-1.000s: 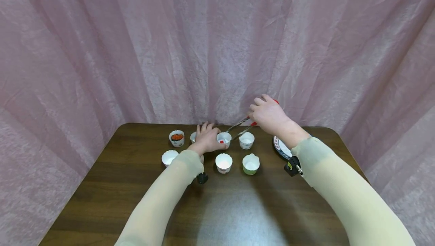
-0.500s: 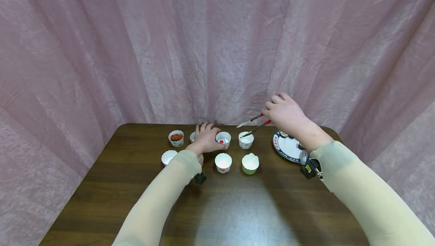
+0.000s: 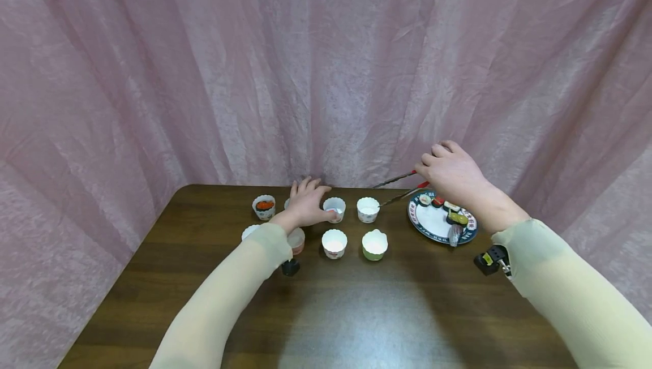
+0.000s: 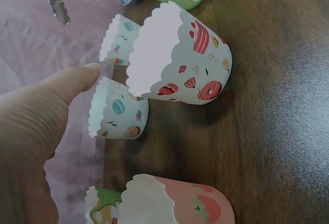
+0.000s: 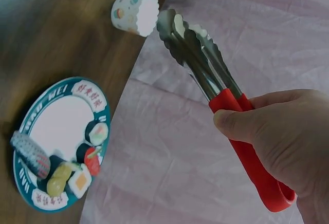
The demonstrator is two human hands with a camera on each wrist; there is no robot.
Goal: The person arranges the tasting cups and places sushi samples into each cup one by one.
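Observation:
My right hand point(image 3: 452, 174) grips a pair of red-handled metal tongs point(image 5: 237, 126), thumb on one handle. The tong tips are slightly apart with nothing seen between them, over the back row to the right. My left hand point(image 3: 304, 205) is spread, its thumb beside a white patterned paper cup point(image 4: 121, 112) in the back row. In the head view the thumb overlaps that cup's rim. To its right stands another white paper cup point(image 3: 368, 210). The round plate point(image 5: 60, 118) bears several sushi pieces, one a small roll point(image 5: 96, 133).
At the back left a paper cup point(image 3: 260, 214) holds an orange-topped sushi piece point(image 3: 264, 205). In front stand a red-patterned cup point(image 3: 334, 251), a green cup point(image 3: 374, 254) and a pink cup point(image 4: 205, 203). A pink curtain point(image 3: 326, 74) hangs behind the wooden table point(image 3: 346, 312).
My right hand has drawn the tongs right, away from the cup beside my left hand, uncovering the plate. My left hand has loosened and shifted slightly left of that cup.

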